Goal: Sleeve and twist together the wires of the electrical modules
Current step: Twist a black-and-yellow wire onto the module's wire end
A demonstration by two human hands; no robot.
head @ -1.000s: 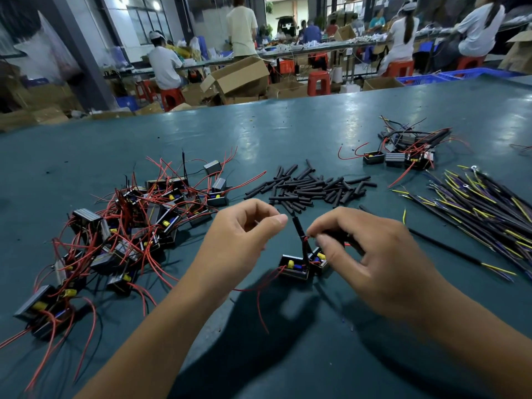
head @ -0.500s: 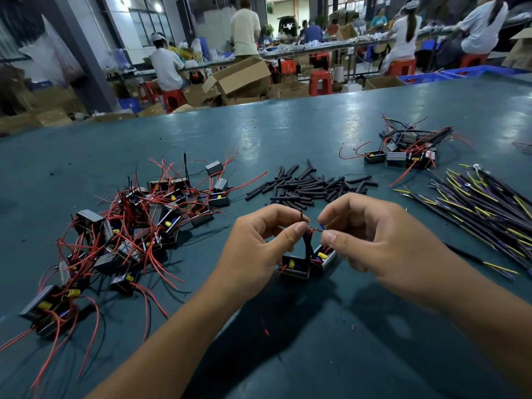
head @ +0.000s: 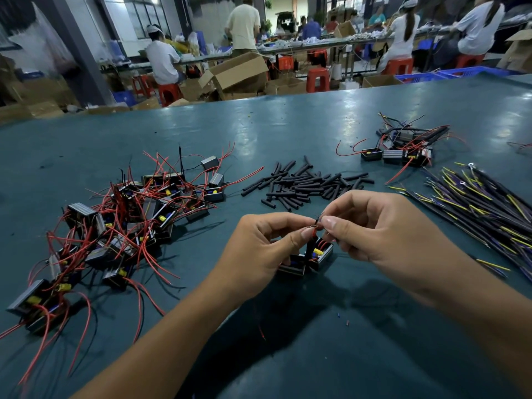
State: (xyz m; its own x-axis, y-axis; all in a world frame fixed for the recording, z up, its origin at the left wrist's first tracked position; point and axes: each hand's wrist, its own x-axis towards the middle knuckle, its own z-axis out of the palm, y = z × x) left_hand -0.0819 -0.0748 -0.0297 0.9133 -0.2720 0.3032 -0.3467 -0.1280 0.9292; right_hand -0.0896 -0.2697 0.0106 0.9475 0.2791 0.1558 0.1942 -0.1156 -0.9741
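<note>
Both forearms enter from the bottom of the frame and meet at centre. Left hand is curled, thumb and forefinger pinched on the wires. Right hand mirrors it, fingertips clamped on the same bare wire ends, the two hands nearly touching at the pinch. The wires rise from two small black modules sitting side by side on the teal surface just below the hands; a black sleeve stands on the wires there.

Pile of modules with red leads fills the left of the frame. Heap of loose black sleeves lies just above the hands. Small cluster of modules at upper right; bundle of black, yellow and purple wires along the right edge. Bare surface is open across the lower centre and the far band up to the surface's back edge.
</note>
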